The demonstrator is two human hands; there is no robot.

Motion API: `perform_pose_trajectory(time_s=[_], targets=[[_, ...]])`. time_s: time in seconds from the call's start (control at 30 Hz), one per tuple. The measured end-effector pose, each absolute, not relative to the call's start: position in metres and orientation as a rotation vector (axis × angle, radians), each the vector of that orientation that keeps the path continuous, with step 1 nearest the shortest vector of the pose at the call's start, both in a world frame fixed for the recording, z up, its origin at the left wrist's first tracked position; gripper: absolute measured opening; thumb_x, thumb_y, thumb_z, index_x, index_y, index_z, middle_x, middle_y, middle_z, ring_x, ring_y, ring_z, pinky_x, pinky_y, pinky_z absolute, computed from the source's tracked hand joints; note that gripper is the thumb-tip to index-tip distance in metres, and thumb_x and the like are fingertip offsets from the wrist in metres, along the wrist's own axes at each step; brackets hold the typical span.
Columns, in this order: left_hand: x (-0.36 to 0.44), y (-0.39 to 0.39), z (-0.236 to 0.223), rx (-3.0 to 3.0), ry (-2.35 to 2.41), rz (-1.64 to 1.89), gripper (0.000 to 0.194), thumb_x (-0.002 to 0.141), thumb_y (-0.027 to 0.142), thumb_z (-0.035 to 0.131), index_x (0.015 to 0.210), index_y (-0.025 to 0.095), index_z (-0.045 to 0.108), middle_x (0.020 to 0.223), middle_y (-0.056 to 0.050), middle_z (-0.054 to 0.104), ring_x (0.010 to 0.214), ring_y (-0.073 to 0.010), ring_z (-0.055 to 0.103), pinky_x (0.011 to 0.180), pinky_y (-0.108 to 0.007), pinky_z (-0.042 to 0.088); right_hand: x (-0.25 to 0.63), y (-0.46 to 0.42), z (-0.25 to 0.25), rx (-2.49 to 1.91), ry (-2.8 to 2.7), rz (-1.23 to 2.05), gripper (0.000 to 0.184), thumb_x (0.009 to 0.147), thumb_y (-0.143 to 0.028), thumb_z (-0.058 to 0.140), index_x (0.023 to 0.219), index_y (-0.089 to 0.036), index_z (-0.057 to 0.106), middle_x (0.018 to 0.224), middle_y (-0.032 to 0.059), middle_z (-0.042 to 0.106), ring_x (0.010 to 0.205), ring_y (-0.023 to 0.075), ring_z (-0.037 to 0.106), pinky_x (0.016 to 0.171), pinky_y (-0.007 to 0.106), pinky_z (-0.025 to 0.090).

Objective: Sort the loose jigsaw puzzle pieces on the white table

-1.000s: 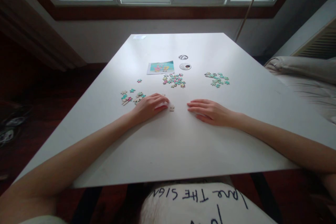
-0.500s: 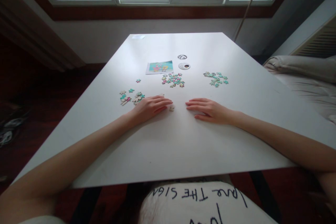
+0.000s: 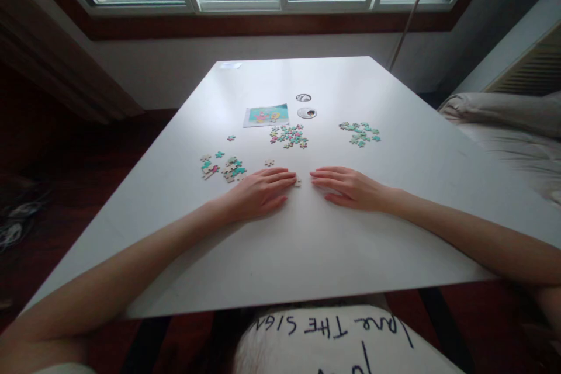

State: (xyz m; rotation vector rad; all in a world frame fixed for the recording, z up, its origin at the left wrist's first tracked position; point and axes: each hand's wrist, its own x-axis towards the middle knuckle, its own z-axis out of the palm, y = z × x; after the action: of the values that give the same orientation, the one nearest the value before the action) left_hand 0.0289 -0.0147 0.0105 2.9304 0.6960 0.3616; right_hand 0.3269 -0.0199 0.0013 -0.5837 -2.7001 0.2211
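My left hand lies flat on the white table with its fingers stretched out, and the fingertips touch a single pale puzzle piece. Facing it, my right hand also rests flat and open, its fingertips a short way right of that piece. A cluster of puzzle pieces lies just left of my left hand, and one loose piece sits beyond its fingers. Neither hand holds anything.
Further back lie two more heaps of puzzle pieces, a picture card, a round tin and its lid. A lone piece lies left. A bed stands to the right, windows behind.
My left hand has slid to the right, pushing the pale piece toward my right hand and uncovering a loose piece behind it. My right hand has stayed almost still.
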Motion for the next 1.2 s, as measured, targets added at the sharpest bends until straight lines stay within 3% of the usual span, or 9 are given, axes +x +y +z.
perform_pose_trajectory(time_s=[0.17,0.37,0.47,0.57,0.77,1.0,1.2], targets=[[0.035,-0.027,0.012,2.802,0.677,0.122,0.06,0.096,0.044,0.037,0.15,0.022,0.021,0.154,-0.004,0.026,0.143,-0.0241,0.02,0.118,-0.043,0.018,0.324,-0.026,0.008,-0.508,-2.822,0.328,0.057,0.097,-0.034,0.048,0.148,-0.019,0.027,0.148,0.0099,0.036,0.139,0.0229,0.028,0.114,0.045,0.028],[0.036,-0.026,0.01,2.762,0.688,0.049,0.065,0.095,0.053,0.036,0.151,0.025,0.016,0.155,-0.004,0.02,0.145,-0.0246,0.014,0.118,-0.043,0.01,0.319,-0.032,0.012,-0.513,-2.894,0.442,0.064,0.095,-0.041,0.051,0.149,-0.021,0.022,0.149,0.0095,0.034,0.14,0.0222,0.026,0.117,0.045,0.017],[0.036,-0.025,0.01,2.762,0.691,0.052,0.066,0.094,0.055,0.036,0.151,0.026,0.016,0.155,-0.004,0.019,0.145,-0.0248,0.015,0.118,-0.042,0.01,0.319,-0.031,0.01,-0.501,-2.87,0.387,0.059,0.096,-0.038,0.049,0.147,-0.018,0.028,0.148,0.0105,0.037,0.138,0.0228,0.03,0.115,0.045,0.022],[0.036,-0.026,0.011,2.763,0.702,0.061,0.066,0.095,0.053,0.035,0.151,0.024,0.014,0.156,-0.005,0.019,0.144,-0.0242,0.017,0.118,-0.041,0.012,0.319,-0.027,0.006,-0.491,-2.797,0.293,0.044,0.098,-0.03,0.045,0.14,-0.016,0.042,0.139,0.0101,0.049,0.132,0.0222,0.04,0.111,0.042,0.033],[0.035,-0.025,0.012,2.762,0.709,0.089,0.06,0.097,0.049,0.033,0.15,0.024,0.02,0.154,-0.005,0.024,0.143,-0.023,0.021,0.118,-0.04,0.015,0.326,-0.017,0.001,-0.532,-2.628,-0.043,0.024,0.099,-0.022,0.044,0.11,-0.019,0.065,0.111,0.0062,0.069,0.103,0.02,0.063,0.089,0.035,0.051],[0.036,-0.025,0.011,2.768,0.725,0.095,0.058,0.097,0.047,0.033,0.148,0.022,0.025,0.154,-0.005,0.026,0.143,-0.0216,0.022,0.118,-0.04,0.016,0.331,-0.007,-0.001,-0.694,-2.553,-0.117,0.023,0.098,-0.027,0.045,0.099,-0.017,0.066,0.088,0.0084,0.068,0.081,0.0189,0.061,0.07,0.031,0.053],[0.037,-0.025,0.012,2.762,0.722,0.124,0.056,0.097,0.046,0.034,0.148,0.023,0.026,0.153,-0.005,0.028,0.142,-0.0227,0.024,0.117,-0.041,0.019,0.335,-0.004,-0.003,-0.686,-2.533,-0.053,0.022,0.098,-0.023,0.043,0.1,-0.017,0.064,0.092,0.0088,0.068,0.085,0.0202,0.062,0.075,0.033,0.054]])
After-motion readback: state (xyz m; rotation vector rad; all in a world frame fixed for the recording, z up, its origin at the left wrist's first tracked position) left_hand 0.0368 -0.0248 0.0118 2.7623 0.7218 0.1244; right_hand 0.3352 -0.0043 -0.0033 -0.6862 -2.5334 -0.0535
